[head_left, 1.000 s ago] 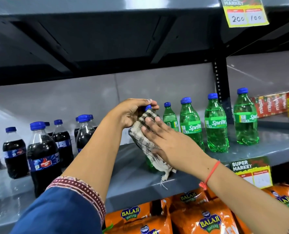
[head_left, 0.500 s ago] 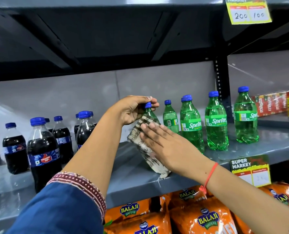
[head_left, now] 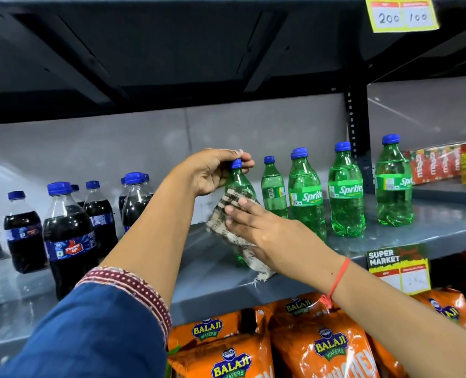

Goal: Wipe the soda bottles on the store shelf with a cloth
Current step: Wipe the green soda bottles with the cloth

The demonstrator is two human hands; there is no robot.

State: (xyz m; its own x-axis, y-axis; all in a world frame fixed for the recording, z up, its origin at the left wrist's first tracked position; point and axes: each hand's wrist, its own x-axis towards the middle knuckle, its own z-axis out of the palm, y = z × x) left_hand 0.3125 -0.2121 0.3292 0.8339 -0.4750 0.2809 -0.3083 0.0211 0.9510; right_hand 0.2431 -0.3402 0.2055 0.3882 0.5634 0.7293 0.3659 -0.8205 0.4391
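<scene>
The held bottle (head_left: 240, 184) is clear green with a blue cap, like the four green bottles (head_left: 346, 203) to its right, which wear green labels with white lettering. The cloth (head_left: 231, 214) is checked in brown and off-white. The cola bottles (head_left: 68, 236) are near black with blue caps and blue labels marked in red. The shelf (head_left: 221, 274) is grey. The sleeve (head_left: 95, 328) is blue, its cuff maroon with pale dots. A red thread (head_left: 338, 279) circles the right wrist. The snack bags (head_left: 324, 347) are orange with blue and yellow logos. The price tags (head_left: 402, 15) are yellow.
</scene>
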